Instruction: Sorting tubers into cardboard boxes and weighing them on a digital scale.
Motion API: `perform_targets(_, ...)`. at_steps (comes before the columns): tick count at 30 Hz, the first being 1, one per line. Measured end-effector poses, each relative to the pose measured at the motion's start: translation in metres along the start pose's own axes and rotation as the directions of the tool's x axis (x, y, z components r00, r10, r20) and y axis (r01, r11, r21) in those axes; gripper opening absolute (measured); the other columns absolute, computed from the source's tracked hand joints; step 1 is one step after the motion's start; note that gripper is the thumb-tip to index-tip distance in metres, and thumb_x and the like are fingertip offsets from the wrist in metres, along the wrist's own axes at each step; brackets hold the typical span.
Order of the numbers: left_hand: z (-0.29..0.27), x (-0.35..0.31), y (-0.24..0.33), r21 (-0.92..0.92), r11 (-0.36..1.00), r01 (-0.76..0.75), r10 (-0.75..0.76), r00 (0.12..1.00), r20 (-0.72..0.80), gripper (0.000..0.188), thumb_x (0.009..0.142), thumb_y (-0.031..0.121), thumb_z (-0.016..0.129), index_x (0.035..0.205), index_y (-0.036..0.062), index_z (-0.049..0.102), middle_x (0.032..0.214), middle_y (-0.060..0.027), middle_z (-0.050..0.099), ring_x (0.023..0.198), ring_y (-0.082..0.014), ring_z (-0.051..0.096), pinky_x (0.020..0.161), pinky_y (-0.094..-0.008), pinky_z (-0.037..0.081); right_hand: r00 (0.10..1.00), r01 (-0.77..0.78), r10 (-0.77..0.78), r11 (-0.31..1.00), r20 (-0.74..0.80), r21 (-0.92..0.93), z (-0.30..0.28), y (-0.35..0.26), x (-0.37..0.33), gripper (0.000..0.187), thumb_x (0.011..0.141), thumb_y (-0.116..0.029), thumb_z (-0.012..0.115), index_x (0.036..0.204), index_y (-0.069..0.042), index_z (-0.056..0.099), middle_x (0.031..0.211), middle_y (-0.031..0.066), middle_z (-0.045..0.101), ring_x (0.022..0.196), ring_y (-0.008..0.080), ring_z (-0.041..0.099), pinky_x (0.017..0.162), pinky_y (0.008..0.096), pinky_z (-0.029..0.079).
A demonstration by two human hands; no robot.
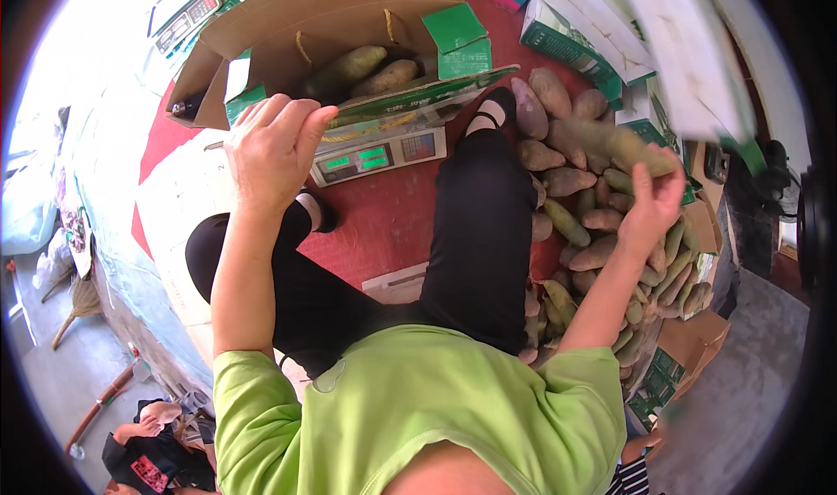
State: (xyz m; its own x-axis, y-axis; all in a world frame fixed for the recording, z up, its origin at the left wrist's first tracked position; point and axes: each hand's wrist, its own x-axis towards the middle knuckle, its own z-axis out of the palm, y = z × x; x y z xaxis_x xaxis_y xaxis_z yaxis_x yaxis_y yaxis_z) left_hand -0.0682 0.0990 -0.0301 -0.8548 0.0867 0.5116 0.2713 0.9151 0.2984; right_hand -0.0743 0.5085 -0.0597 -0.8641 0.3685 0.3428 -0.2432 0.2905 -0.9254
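My left hand (275,138) is closed over the near flap of an open cardboard box (257,37), at its left end. Inside the box lie a few long greenish-brown root vegetables (353,66), much like radishes. The box rests on a white digital scale (423,148) with a lit green display. Off to the right, my right hand (649,199) grips a long greenish root vegetable (623,146), slightly blurred, held above a pile of root vegetables (567,181). Some in the pile are green, others pinkish-brown.
White-and-green cartons (593,29) stand at the back right, one blurred. Another scale (183,20) sits at the far left. My feet rest on a red mat (375,233). Opened cardboard (697,342) lies right of the pile. Another person (157,443) appears at lower left.
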Motion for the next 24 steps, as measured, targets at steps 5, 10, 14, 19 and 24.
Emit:
perform_targets(5,0.001,0.000,-0.001,-0.003,1.000,-0.010,0.010,1.000,0.009,0.022,0.080,0.029,0.068,0.074,0.0085,0.064,0.066,-0.0047,0.056,0.063,-0.0248,0.057,0.060,-0.0353,0.045,0.988,0.109,-0.146,0.881,0.046,0.460,0.063,-0.074,0.041,0.041,0.084,0.000,0.063,0.122,0.001,0.047,0.116,0.0168,0.056,0.107,0.0220,0.055,0.091,0.0379,0.048)
perform_targets(10,-0.002,0.001,-0.002,-0.012,1.000,0.007,-0.007,1.000,0.004,0.022,0.081,0.029,0.068,0.076,0.0080,0.064,0.066,-0.0051,0.056,0.064,-0.0251,0.057,0.060,-0.0355,0.045,0.882,-0.193,-0.123,0.786,0.455,0.588,0.146,-0.082,0.049,0.030,0.088,-0.008,0.061,0.117,-0.001,0.054,0.115,0.0111,0.059,0.107,0.0197,0.056,0.090,0.0383,0.048)
perform_targets(14,-0.001,0.002,-0.003,-0.020,1.000,0.009,-0.009,1.000,-0.003,0.022,0.081,0.029,0.067,0.079,0.0077,0.066,0.069,-0.0046,0.058,0.065,-0.0241,0.059,0.061,-0.0352,0.046,0.881,-0.171,-0.075,0.870,0.467,0.462,0.160,-0.039,0.037,0.029,0.084,-0.005,0.065,0.112,-0.001,0.056,0.108,0.0079,0.061,0.094,0.0135,0.059,0.082,0.0292,0.049)
perform_targets(19,-0.003,0.003,-0.003,-0.034,0.999,0.011,-0.012,0.999,-0.032,0.022,0.082,0.029,0.067,0.082,0.0070,0.067,0.074,-0.0033,0.062,0.069,-0.0229,0.061,0.062,-0.0338,0.048,0.875,-0.444,0.409,0.891,0.259,0.094,0.101,0.060,-0.004,0.024,0.088,-0.013,0.061,0.110,-0.004,0.057,0.101,0.0034,0.064,0.089,0.0104,0.060,0.073,0.0237,0.046)
perform_targets(24,-0.001,0.001,-0.008,-0.023,1.000,0.015,-0.016,0.998,-0.053,0.021,0.082,0.029,0.066,0.081,0.0082,0.068,0.075,-0.0028,0.062,0.068,-0.0226,0.061,0.062,-0.0336,0.048,0.712,-0.599,0.631,0.775,0.307,-0.203,0.043,0.158,-0.097,0.015,0.087,-0.008,0.059,0.100,-0.002,0.063,0.091,0.0006,0.064,0.080,0.0073,0.057,0.066,0.0223,0.046)
